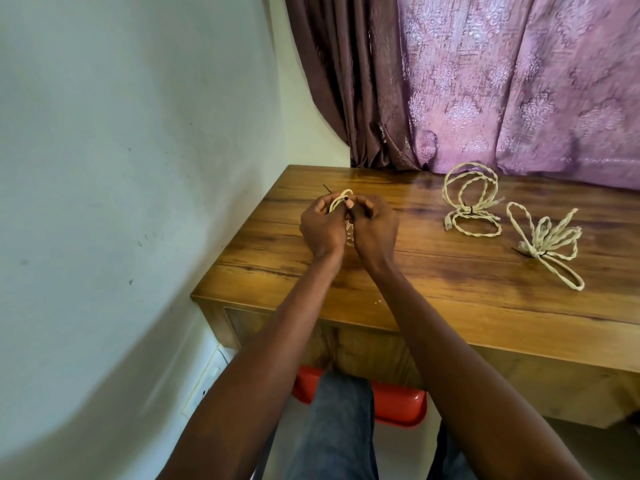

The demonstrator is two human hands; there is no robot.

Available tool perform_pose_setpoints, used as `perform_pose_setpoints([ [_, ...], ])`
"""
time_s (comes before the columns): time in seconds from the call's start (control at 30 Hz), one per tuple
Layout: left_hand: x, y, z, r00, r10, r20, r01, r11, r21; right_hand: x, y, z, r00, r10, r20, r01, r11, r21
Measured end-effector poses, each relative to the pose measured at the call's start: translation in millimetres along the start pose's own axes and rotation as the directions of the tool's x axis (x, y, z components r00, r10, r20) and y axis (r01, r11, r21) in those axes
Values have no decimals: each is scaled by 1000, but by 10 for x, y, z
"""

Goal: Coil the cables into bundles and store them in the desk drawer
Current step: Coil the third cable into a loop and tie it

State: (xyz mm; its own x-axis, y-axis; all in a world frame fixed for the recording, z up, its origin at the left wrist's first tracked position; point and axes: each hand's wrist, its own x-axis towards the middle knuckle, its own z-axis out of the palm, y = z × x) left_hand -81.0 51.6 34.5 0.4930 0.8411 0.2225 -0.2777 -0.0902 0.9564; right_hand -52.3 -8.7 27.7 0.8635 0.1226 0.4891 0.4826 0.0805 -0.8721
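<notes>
Over the left part of the wooden desk, my left hand and my right hand are close together and both grip a small coil of cream twisted cable. A thin black tie sticks out to the upper left of the coil, and my right fingers pinch its dark end. Most of the coil is hidden behind my hands. A bundled cream cable cinched with a black tie lies at the back right. Another tied bundle lies further right.
A white wall runs along the desk's left side, and a purple patterned curtain hangs behind it. Under the desk's front edge is a red plastic seat and my jeans-clad leg. The desk front panel shows below the top.
</notes>
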Motion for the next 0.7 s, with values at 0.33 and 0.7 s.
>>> perform_pose_setpoints([
  [0.33,-20,13,-49,921,194,338,-284,929,239,76,-79,-17,997,-56,-46,46,981,-190],
  [0.7,29,87,0,967,132,217,-167,974,154,108,-43,-75,991,57,-120,-64,996,-58],
])
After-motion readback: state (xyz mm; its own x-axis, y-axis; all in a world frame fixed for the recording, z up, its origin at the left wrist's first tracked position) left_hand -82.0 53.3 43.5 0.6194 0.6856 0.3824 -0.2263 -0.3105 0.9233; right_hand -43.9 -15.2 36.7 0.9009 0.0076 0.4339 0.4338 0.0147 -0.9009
